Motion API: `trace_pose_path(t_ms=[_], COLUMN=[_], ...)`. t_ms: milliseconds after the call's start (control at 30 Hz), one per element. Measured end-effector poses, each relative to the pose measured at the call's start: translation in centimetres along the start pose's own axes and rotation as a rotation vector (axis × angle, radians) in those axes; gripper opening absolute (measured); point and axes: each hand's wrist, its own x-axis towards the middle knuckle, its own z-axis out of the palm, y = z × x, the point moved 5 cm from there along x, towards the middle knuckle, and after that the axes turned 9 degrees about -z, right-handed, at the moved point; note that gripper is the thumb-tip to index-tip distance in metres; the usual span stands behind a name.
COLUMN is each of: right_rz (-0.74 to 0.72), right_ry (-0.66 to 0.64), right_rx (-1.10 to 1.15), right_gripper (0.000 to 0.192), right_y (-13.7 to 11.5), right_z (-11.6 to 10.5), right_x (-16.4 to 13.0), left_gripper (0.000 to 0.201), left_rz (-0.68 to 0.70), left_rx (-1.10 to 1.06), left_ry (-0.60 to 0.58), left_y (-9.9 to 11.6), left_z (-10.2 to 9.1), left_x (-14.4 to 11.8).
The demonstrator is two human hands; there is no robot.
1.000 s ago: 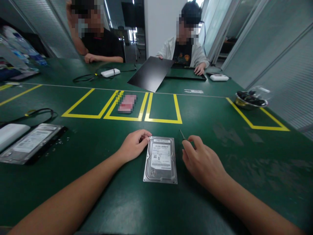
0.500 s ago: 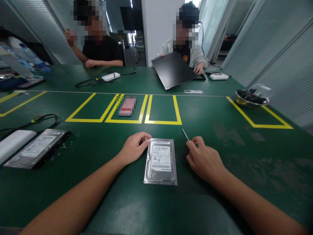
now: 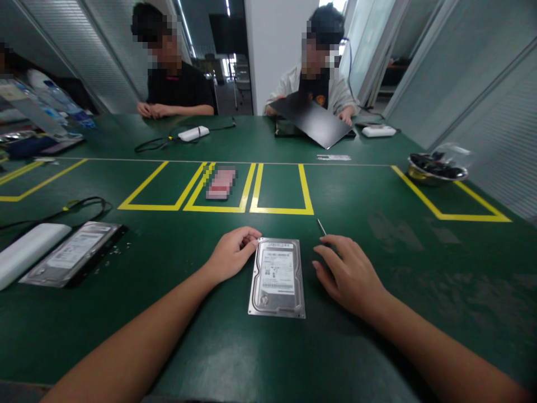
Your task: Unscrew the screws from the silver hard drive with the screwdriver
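Note:
A silver hard drive with a white label lies flat on the green table in front of me. My left hand is closed at its top left corner, thumb against the edge and the other fingers curled. To the right of the drive, my right hand rests low over the table, its fingers apart. A thin metal rod, perhaps a screwdriver shaft, sticks out beyond its fingertips; the rod's near end is hidden under the hand.
A second hard drive lies at the left beside a white power strip. A pink box sits within yellow tape. At the far right is a metal bowl of dark items. Opposite, one person holds a black panel; another sits with hands together.
My right hand has loosened from a pinch to spread fingers around the rod. My left hand and the drive stay put. Across the table, the black panel has tilted and one person's raised hand came down.

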Motion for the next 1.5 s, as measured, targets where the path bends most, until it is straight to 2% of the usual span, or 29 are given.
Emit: trace_pose_path(t_ms=[33,100,200,300,533,933,1233,1367,1500], right_rz=[-0.087,-0.227,-0.398,-0.473,-0.466,-0.436,-0.425,-0.431,-0.424], right_ry=[0.079,0.147,0.144,0.102,0.069,0.039,0.036,0.038,0.033], right_rx=[0.092,0.244,0.391,0.441,0.48,0.505,0.517,0.526,0.534], right_gripper=[0.026,0.032,0.044,0.047,0.044,0.042,0.041,0.041,0.04], right_y=[-0.8,-2.4,-4.4,-5.4,-5.3,-5.6,-5.4,-5.3,-5.2], right_z=[-0.3,-0.5,-0.6,-0.4,0.3,0.4,0.3,0.3,0.5], right_x=[-0.1,-0.4,-0.6,-0.5,-0.3,-0.3,-0.2,-0.3,-0.5], left_gripper=[0.022,0.022,0.022,0.022,0.022,0.022,0.021,0.022,0.031], left_rz=[0.002,0.009,0.019,0.022,-0.002,0.001,0.007,0.059,0.108], left_rx=[0.001,0.002,0.001,-0.009,-0.075,-0.063,-0.033,0.125,0.544], left_ry=[-0.001,0.004,0.015,0.02,0.085,0.215,0.21,0.246,0.305], left_y=[0.0,0.1,0.1,0.0,-0.4,-0.6,-0.7,0.2,1.4], left_z=[0.0,0.0,-0.1,0.0,-0.3,-1.2,-0.8,-1.9,-4.5], left_x=[0.0,-0.1,-0.1,-0.1,-0.2,-0.5,-0.4,-0.7,-1.3])
